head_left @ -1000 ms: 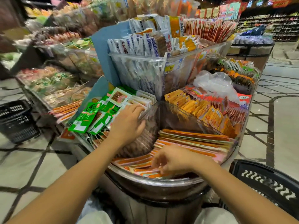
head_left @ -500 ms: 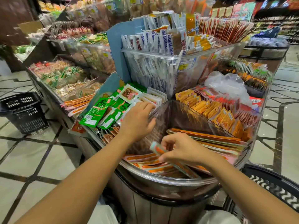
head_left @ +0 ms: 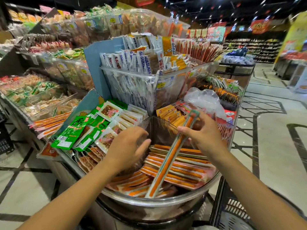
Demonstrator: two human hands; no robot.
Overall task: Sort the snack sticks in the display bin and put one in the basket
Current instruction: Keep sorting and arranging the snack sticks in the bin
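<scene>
One long orange snack stick (head_left: 167, 161) is pinched in right hand (head_left: 204, 135) over clear round bin (head_left: 166, 200), left hand (head_left: 127, 145) loose and empty; black basket (head_left: 232, 208) drop likely next.

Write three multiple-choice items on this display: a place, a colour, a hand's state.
1. From the left hand, the green packets lie: A) to its left; B) to its right; C) in its grip.
2. The held snack stick has a filling that is: A) orange; B) blue; C) black.
3. The right hand: A) lies open; B) pinches the snack stick; C) is out of view.
Answers: 1 A, they sit left of it; 2 A, orange shows along its length; 3 B, thumb and fingers close on its upper part.
</scene>
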